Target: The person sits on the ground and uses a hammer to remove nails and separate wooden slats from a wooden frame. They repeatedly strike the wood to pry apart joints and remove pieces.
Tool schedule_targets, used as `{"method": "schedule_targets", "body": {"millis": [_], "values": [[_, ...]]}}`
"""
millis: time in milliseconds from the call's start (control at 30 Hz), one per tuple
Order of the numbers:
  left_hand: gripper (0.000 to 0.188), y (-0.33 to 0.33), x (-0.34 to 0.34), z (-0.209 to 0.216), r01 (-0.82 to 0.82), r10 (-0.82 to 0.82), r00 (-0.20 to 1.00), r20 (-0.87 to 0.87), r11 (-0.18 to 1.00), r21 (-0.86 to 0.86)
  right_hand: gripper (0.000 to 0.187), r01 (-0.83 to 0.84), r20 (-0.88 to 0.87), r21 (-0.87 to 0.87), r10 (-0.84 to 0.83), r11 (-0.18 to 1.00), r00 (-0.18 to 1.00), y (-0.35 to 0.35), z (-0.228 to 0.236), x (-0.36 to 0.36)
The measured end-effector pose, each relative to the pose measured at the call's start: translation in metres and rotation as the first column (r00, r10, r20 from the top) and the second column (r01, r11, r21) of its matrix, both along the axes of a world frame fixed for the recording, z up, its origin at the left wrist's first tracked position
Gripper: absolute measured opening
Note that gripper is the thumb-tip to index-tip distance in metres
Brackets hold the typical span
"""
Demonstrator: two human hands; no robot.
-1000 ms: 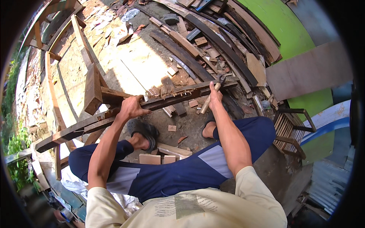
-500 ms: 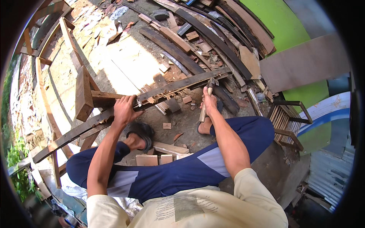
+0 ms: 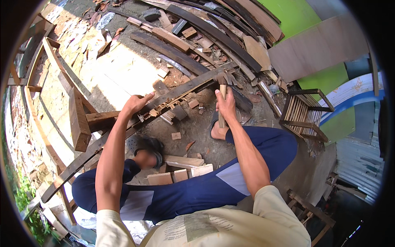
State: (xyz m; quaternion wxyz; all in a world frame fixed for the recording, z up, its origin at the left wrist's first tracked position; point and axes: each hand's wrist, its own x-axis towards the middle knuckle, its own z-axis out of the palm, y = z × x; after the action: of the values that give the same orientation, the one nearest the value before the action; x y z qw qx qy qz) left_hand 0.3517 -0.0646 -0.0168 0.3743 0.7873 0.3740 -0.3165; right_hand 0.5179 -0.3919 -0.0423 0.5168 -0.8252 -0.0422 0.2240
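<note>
A long wooden beam [image 3: 185, 88], splintered along its near edge, runs diagonally in front of me from lower left to upper right. My left hand [image 3: 135, 103] is by its far edge, one digit stretched to the right. The other fingers are hidden, so their grip on the beam is unclear. Held in my right hand [image 3: 226, 103] is a hammer [image 3: 222, 89] with a pale wooden handle. Its dark head is up by the beam's right end; I cannot tell whether they touch.
A wooden frame [image 3: 78, 119] stands at the left. Planks [image 3: 177, 53] and scraps lie across the far ground. Short wood blocks [image 3: 160, 178] sit between my legs. A slatted wooden rack [image 3: 302, 111] stands at right, near green panels [image 3: 296, 20].
My left hand has shifted from lying over the beam to its far edge beside the splintered part. The hammer stays in my right hand, its handle more upright. The whole view has turned slightly.
</note>
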Motion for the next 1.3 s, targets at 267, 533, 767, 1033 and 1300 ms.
{"method": "schedule_targets", "body": {"millis": [267, 533, 767, 1033, 1300], "values": [[0.106, -0.006, 0.008, -0.038, 0.232, -0.236, 0.954, -0.183, 0.972, -0.042, 0.053, -0.060, 0.237, -0.214, 0.112, 0.975, 0.965, 0.022, -0.005, -0.017], [0.114, -0.010, 0.008, -0.049, 0.231, -0.223, 0.973, -0.062, 0.961, 0.153, 0.047, -0.222, 0.093, -0.367, 0.273, 0.903, 0.957, 0.007, 0.003, 0.011], [0.114, -0.001, -0.005, -0.058, 0.273, -0.276, 0.961, 0.015, 0.956, 0.104, 0.043, -0.105, 0.535, -0.025, 0.102, 0.994, 0.838, 0.038, 0.107, 0.020], [0.115, -0.028, 0.008, -0.037, 0.224, -0.232, 0.972, 0.033, 0.961, 0.164, 0.046, -0.239, 0.216, -0.517, 0.396, 0.822, 0.892, 0.007, -0.033, -0.006], [0.111, -0.033, 0.007, -0.004, 0.193, -0.189, 0.981, -0.052, 0.978, 0.082, 0.047, -0.204, -0.092, -0.411, 0.183, 0.888, 0.979, -0.003, -0.019, -0.023]]}}
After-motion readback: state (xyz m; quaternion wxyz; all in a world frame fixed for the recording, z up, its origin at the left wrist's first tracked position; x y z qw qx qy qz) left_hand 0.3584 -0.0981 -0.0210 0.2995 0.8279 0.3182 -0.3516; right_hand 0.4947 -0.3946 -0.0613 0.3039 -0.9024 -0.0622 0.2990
